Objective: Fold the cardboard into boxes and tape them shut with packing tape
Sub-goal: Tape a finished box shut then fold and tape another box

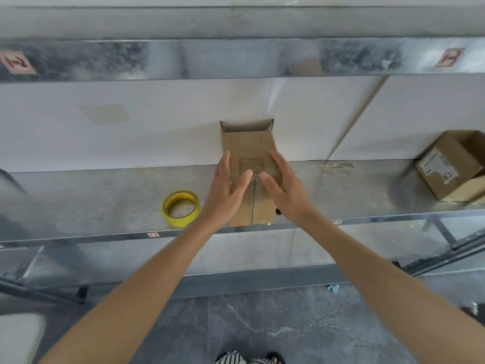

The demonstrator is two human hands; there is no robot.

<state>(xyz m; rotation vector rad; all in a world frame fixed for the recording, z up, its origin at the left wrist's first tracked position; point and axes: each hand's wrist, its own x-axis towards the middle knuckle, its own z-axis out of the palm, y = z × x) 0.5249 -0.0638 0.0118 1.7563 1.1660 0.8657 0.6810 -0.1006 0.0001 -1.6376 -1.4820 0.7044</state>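
A small brown cardboard box (249,148) stands on the metal shelf (105,200) against the white wall, its far flap upright and its front flaps folded toward me. My left hand (228,187) rests flat against the box's left side with fingers spread. On the box's right side lies my right hand (283,185), also flat, with the two thumbs nearly meeting over the middle seam. Neither hand grips anything. A roll of yellow packing tape (181,207) lies flat on the shelf just left of the box, apart from my left hand.
A second, open cardboard box (454,166) with a label sits at the far right of the shelf. Another metal shelf (236,59) runs overhead. Crumpled tape scraps (337,166) lie by the wall. Grey stone floor (262,324) lies below.
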